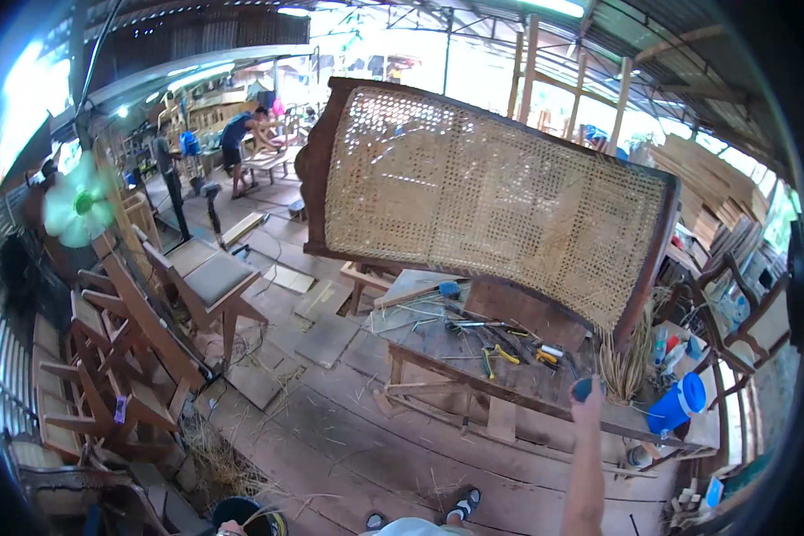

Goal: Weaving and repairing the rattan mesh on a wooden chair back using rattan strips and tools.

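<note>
My right hand reaches out over the near right edge of the workbench. Its fingers are closed round a small dark blue-grey rounded object, whose kind I cannot make out. At the lower edge, only a bit of my left hand shows, beside a dark round container with pale strands by it; its fingers are hidden. A large dark wooden frame with a woven cane panel stands tilted on the bench. Loose cane strands hang at its lower right corner.
Pliers with yellow handles and other hand tools lie on the bench. A blue bucket stands at its right end. Wooden chair frames crowd the left, near a spinning fan. Farther back, a person bends over a wooden piece.
</note>
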A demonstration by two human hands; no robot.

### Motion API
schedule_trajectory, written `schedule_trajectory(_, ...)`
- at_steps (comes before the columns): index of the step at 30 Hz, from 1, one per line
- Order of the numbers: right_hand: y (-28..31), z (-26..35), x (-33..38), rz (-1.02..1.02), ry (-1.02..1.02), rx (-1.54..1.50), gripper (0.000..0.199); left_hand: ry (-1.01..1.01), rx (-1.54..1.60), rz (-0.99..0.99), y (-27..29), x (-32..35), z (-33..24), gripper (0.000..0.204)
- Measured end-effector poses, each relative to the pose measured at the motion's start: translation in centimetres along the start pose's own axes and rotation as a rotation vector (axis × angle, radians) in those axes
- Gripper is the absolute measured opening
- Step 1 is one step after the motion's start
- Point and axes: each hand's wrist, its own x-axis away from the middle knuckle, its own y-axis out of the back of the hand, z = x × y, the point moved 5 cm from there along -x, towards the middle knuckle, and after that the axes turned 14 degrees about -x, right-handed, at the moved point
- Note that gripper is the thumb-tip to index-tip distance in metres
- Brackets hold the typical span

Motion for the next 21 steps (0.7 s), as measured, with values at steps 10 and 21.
schedule_trajectory(10,-2.4,-27.8,29.1,0.231,-0.761,0.026,0.067,-0.165,0.102,-0.152,6.3,-25.1,-18.8,0.057)
schedule_trajectory(21,-11.3,-37.6,45.5,0.625,-0.706,0.668,0.049,-0.376,1.471,-0.067,21.5,-31.3,-37.1,0.041)
